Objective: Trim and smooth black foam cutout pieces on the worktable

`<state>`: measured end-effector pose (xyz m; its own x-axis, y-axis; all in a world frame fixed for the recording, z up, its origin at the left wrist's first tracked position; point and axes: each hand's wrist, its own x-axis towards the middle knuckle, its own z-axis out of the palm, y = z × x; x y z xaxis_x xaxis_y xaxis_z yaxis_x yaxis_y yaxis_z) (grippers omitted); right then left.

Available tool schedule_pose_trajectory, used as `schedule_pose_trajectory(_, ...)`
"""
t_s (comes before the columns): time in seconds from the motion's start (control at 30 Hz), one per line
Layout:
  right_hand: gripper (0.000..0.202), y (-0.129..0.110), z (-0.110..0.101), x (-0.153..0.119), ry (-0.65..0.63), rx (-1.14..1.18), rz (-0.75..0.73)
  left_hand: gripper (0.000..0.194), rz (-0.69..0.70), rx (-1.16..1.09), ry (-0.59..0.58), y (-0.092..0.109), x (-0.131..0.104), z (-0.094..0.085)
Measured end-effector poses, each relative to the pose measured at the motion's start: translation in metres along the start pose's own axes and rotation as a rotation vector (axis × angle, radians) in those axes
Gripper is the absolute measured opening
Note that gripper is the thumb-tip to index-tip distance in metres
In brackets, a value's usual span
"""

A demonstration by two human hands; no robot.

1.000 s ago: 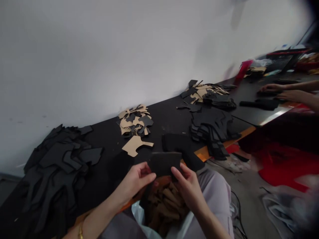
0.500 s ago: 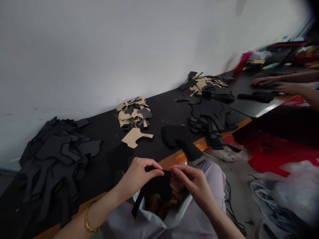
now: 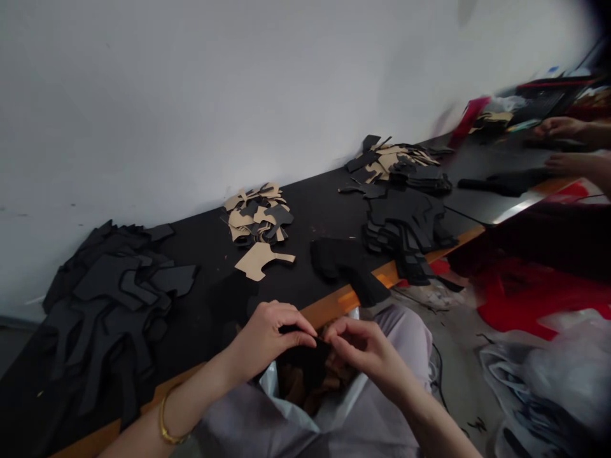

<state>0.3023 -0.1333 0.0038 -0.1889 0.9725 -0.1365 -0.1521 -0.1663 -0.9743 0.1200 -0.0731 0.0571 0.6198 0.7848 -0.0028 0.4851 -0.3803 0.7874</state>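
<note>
Over the bag (image 3: 291, 410), before the table's (image 3: 291, 289) near edge, steady the black piece (image 3: 308, 364) in the firm pinch of the left hand (image 3: 277, 327), working its corner gently with the right hand (image 3: 366, 346), thumb and finger clamped there.

From here I see a lone cutout (image 3: 260, 259) on the worktable (image 3: 310, 213). Just behind the cutout sits a small pile (image 3: 262, 216); to its left, a big heap (image 3: 109, 286). To its right, one piece (image 3: 338, 257) overhangs the table's front edge, with a stack (image 3: 403, 219) farther right. In front of the cutout, a bag (image 3: 296, 413) holds scraps (image 3: 341, 372), the left hand (image 3: 274, 327) and right hand (image 3: 363, 343) over it, a held piece (image 3: 310, 364) below them.
</note>
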Motion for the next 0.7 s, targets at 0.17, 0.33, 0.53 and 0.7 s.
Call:
schedule_pose_trajectory(0.17,0.04,0.004,-0.001,-0.001,-0.093,0.073,0.042,0.008,0.145,-0.062,-0.054,-0.004,-0.002,0.002)
schedule_pose_trajectory(0.33,0.039,0.017,0.003,-0.001,-0.181,0.229,0.123,0.03,0.264,-0.241,-0.053,-0.01,-0.01,0.006)
schedule_pose_trajectory(0.53,0.043,0.033,0.004,-0.001,-0.476,0.511,0.271,0.015,0.468,-0.173,-0.132,-0.001,-0.012,0.006)
schedule_pose_trajectory(0.7,0.036,0.024,0.003,-0.004,-0.337,0.407,0.142,0.014,0.467,0.042,0.022,0.003,-0.014,0.008)
